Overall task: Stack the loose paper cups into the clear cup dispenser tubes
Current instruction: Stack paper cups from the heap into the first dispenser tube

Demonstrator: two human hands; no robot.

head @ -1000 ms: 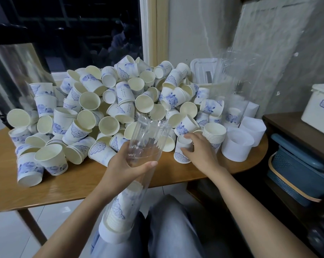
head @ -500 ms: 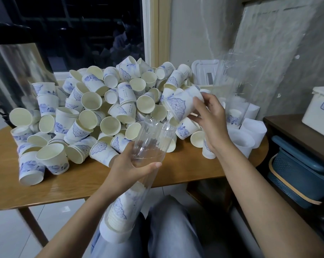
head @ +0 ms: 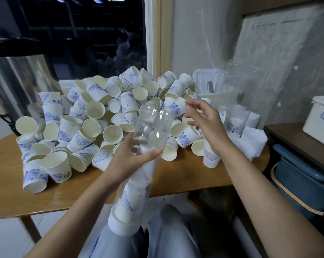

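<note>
- Left hand [head: 127,161], centre of the frame: its fingers and thumb are curled round the clear dispenser tube [head: 151,127], gripping it just below the open mouth.
- Right hand [head: 207,125], right of centre: its fingers are spread and only lightly bent. The index fingertip meets the base of a blue-patterned cup [head: 173,108] lying tilted just above and right of the tube's mouth. I cannot tell whether the hand actually holds that cup.
- The tube slants from the centre down toward the bottom of the frame. A nested stack of cups [head: 127,200] fills its lower part, and its white end cap [head: 120,227] rests on the person's lap.
- Behind both hands a heap of loose cups [head: 94,112] covers the wooden table [head: 185,175], from centre left to centre right.
- Far left stands a metal urn [head: 18,81]; at the right edge are a blue basket [head: 302,183] and a white box [head: 321,116].
</note>
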